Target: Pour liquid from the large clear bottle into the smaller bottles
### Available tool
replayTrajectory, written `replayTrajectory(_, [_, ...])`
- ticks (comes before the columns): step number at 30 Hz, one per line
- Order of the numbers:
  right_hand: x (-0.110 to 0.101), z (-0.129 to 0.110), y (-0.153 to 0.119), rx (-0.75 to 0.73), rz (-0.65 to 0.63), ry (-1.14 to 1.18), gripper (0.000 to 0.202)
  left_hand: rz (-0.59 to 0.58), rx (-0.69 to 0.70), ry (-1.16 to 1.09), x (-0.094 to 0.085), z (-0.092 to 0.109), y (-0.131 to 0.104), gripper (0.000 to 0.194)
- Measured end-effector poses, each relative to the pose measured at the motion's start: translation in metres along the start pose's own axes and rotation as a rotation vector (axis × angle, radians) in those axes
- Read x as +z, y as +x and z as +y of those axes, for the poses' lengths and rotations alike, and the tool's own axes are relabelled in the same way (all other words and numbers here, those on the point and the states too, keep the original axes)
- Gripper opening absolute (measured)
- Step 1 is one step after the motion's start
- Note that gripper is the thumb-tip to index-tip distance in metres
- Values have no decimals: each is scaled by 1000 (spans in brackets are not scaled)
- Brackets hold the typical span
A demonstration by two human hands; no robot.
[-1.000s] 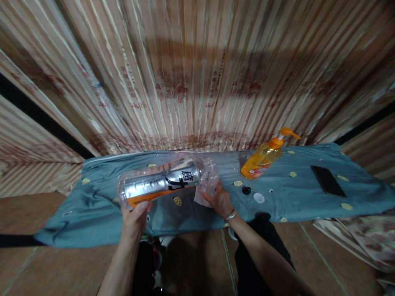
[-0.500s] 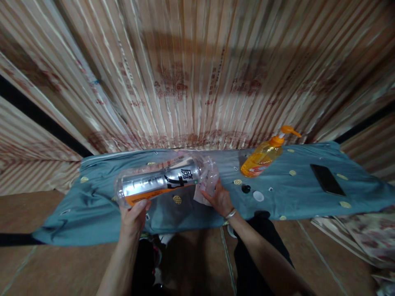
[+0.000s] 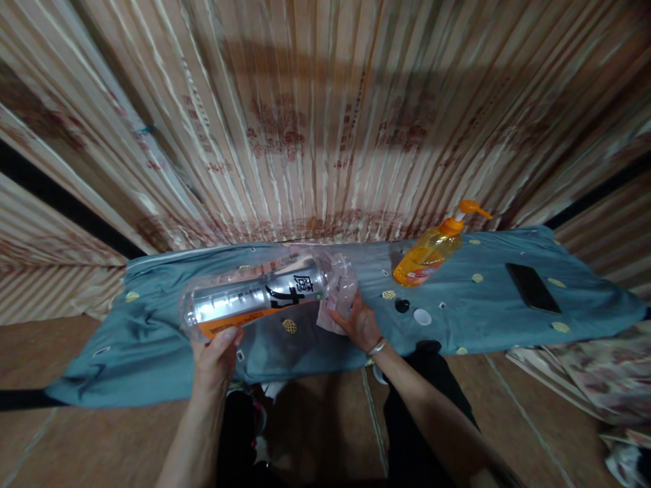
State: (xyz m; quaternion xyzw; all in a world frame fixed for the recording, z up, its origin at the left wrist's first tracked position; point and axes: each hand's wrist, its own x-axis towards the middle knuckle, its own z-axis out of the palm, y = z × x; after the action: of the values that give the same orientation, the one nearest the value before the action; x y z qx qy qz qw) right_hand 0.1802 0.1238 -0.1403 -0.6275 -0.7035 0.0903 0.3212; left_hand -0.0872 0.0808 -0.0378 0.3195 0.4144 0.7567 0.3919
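Note:
A large clear plastic bottle (image 3: 254,298) with a silver and orange label lies tilted sideways above the cloth, its neck toward the right. My left hand (image 3: 216,352) grips its lower end from below, thumb on the label. Fingers of my right hand (image 3: 362,325), which has a bracelet at the wrist, are closed on a pale pink cloth or tissue (image 3: 330,317) at the bottle's neck end. The tissue is partly behind the clear plastic. Whether the right fingers also touch the bottle I cannot tell.
A pump bottle (image 3: 427,257) of orange liquid stands on the teal cloth-covered table (image 3: 152,339). Near it lie a black cap (image 3: 402,306) and a white disc (image 3: 422,317). A dark phone (image 3: 533,287) is at the right. Behind hangs a patterned curtain (image 3: 315,122).
The view has shifted slightly, so the table items sit a little further left and higher. The bottle remains in my left hand, and my right hand stays at its neck end.

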Motion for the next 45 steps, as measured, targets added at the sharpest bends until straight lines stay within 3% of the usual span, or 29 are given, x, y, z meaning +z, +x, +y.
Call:
replayTrajectory(10, [3, 0, 0, 29, 3, 1, 79, -33, 26, -4, 1, 0, 1, 36])
replayTrajectory(21, [-2, -1, 0, 18, -28, 52, 74, 6, 2, -2, 1, 0, 1, 35])
replayTrajectory(33, [-3, -1, 1, 33, -23, 57, 72, -5, 11, -18, 4, 3, 1, 51])
replayTrajectory(45, [1, 1, 0, 12, 0, 1, 75, 4, -7, -70, 4, 1, 1, 40])
